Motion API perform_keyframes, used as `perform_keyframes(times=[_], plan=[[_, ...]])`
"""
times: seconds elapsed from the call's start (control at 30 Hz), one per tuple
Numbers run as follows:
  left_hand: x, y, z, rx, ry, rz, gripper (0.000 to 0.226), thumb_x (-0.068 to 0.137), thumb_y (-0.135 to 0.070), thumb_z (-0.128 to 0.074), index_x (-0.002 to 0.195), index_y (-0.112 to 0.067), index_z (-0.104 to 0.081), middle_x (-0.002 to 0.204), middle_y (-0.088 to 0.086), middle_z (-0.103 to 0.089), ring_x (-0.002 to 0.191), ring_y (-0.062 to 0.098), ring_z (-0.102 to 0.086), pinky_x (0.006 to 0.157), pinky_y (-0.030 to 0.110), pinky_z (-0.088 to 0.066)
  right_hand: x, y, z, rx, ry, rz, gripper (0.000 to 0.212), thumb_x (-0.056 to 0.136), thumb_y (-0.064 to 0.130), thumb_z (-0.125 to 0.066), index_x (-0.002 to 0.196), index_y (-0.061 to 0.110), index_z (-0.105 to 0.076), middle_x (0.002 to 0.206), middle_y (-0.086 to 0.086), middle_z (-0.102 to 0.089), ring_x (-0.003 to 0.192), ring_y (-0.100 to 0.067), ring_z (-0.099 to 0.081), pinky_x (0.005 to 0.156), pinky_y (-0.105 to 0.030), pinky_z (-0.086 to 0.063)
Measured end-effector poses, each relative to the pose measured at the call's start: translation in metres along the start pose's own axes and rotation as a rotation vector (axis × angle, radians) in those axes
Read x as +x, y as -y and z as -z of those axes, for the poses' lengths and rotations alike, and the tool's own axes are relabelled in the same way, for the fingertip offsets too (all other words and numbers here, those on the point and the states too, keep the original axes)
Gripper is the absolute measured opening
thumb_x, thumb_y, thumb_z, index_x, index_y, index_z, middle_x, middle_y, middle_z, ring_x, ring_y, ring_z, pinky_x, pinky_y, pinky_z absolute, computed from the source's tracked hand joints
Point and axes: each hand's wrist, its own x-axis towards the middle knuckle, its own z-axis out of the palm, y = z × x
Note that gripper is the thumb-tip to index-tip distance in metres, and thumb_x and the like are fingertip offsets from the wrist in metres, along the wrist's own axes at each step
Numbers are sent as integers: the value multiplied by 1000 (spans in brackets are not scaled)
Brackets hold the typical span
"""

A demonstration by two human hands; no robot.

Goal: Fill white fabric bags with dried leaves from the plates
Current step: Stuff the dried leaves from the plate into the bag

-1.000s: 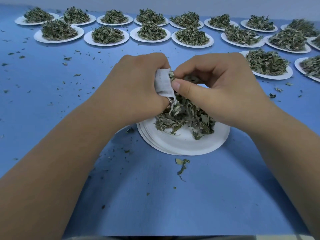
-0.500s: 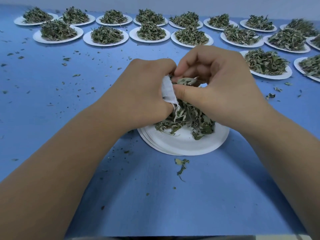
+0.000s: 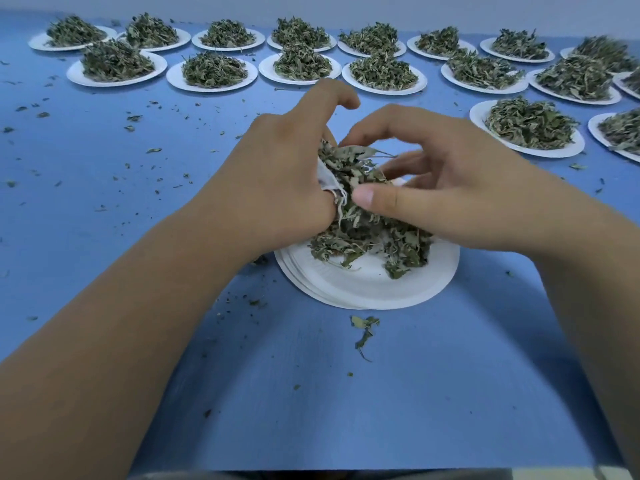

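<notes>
My left hand [image 3: 277, 174] grips a small white fabric bag [image 3: 327, 181], of which only an edge and its drawstring show; its index finger is lifted. Dried leaves [image 3: 346, 161] bulge out of the bag's mouth. My right hand [image 3: 450, 195] hovers against those leaves with its fingers spread and loosely arched, the thumb lying straight across them. Both hands are above a stack of white paper plates [image 3: 367, 289] near the table's front, and the top plate holds a loose pile of dried leaves [image 3: 367, 237].
Several white plates heaped with dried leaves [image 3: 214, 69] line the far side of the blue table [image 3: 104, 202], with more at the right [image 3: 530, 123]. Leaf crumbs are scattered at the left, and a small sprig [image 3: 363, 329] lies just in front of the plate stack.
My right hand's fingers have spread apart from their pinch at the bag's mouth. My left index finger has lifted, and more leaves now bulge from the bag.
</notes>
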Motion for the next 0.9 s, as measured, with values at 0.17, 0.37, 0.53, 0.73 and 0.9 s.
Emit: perform_keyframes(times=[0.17,0.37,0.53,0.73,0.9], plan=[[-1,-1,-2,46,54,-31,80,65,-12,-59,140,-31,-37,85,7,-61,64,7,-51,49,27,-40,3,-2,-11,-147,-198,132,14,92,20,-73,106,25,-72,86,26,-67,75,2,-60,71,-11,-40],[1,-7,-6,167,122,-86,86,69,-3,-62,145,-29,-32,75,-4,-55,61,12,-49,51,35,-42,4,5,-16,-143,-226,120,18,82,13,-74,92,26,-80,86,14,-76,80,-11,-69,80,-34,-55],[0,-14,-5,224,118,-121,90,64,3,-57,147,-22,-33,58,-14,-36,51,7,-40,47,27,-19,5,8,-24,-124,-297,113,12,74,6,-74,79,16,-69,76,11,-71,62,6,-57,63,-6,-37],[0,-12,-5,175,140,-89,95,66,2,-56,147,-35,-24,69,-14,-48,60,5,-49,48,23,-22,4,5,-21,27,-211,66,18,80,10,-79,86,27,-77,81,16,-73,51,0,-54,57,-7,-36],[1,-9,-2,158,137,-91,98,67,4,-56,150,-34,-22,77,-2,-54,56,9,-47,47,26,-25,3,3,-9,130,-79,37,21,90,16,-66,107,18,-79,106,9,-74,86,-5,-66,80,-24,-49]])
